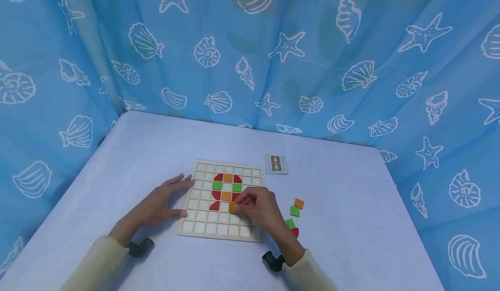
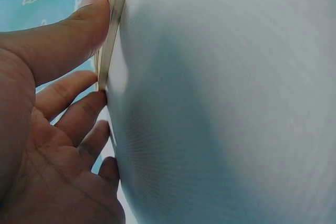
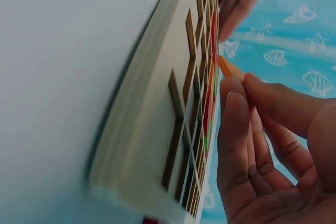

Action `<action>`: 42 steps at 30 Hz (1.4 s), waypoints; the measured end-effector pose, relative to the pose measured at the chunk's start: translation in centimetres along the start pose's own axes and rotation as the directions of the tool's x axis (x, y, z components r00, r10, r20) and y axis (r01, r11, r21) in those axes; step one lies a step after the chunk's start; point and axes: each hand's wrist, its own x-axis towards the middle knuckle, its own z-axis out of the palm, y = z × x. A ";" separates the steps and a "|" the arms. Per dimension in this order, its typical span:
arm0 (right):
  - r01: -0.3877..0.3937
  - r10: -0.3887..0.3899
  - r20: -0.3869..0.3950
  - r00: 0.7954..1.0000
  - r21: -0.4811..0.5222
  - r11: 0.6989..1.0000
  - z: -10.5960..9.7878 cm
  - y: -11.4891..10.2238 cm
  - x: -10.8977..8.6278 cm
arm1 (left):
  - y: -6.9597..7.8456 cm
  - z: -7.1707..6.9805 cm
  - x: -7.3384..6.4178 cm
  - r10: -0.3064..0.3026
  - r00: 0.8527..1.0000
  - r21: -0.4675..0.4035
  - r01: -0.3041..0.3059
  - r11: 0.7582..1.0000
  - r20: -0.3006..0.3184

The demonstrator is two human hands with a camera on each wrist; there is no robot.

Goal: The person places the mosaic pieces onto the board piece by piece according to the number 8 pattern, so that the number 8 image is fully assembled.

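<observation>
An orange tile (image 1: 233, 207) is held in the right hand's (image 1: 261, 208) nearly closed pinch, over the grid board (image 1: 211, 227) touched by the left hand (image 1: 157, 205); placement is apparently under way, careful alignment being needed before release.

Hands: two are working, the left hand (image 1: 158, 205) and the right hand (image 1: 261, 208)
Board (image 1: 199, 226): one is lying flat
Card (image 1: 276, 164): one is showing
Orange squares (image 1: 228, 177): four are showing, two sitting on the board, one being pinched, one lying off it
Green squares (image 1: 217, 185): four are showing, two on, two off
Red pieces (image 1: 214, 205): six are showing, five on, one off
</observation>
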 end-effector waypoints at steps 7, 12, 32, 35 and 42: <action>-0.025 0.026 0.007 1.000 -0.074 0.997 1.5 -1.0 0.6 | 0.0 0.0 -0.2 -0.036 0.999 -0.003 0.036 0.999 0.021; -0.019 0.019 -0.007 1.000 -0.112 0.994 2.1 -1.2 0.9 | -0.1 0.1 -0.2 -0.034 0.999 -0.002 0.034 0.999 0.020; 0.009 -0.004 0.060 0.998 -0.080 0.997 0.9 -0.4 0.4 | 0.1 0.1 -0.1 -0.011 1.000 -0.009 0.011 1.000 0.015; 0.019 -0.016 0.052 0.999 -0.071 0.997 -0.2 0.2 0.1 | 0.2 -0.1 -0.1 -0.015 1.000 -0.004 0.015 1.000 0.014; -0.044 0.044 0.008 0.999 -0.063 0.997 -2.8 1.6 -1.0 | 0.3 -0.3 -0.1 -0.012 1.000 0.001 0.012 1.000 0.017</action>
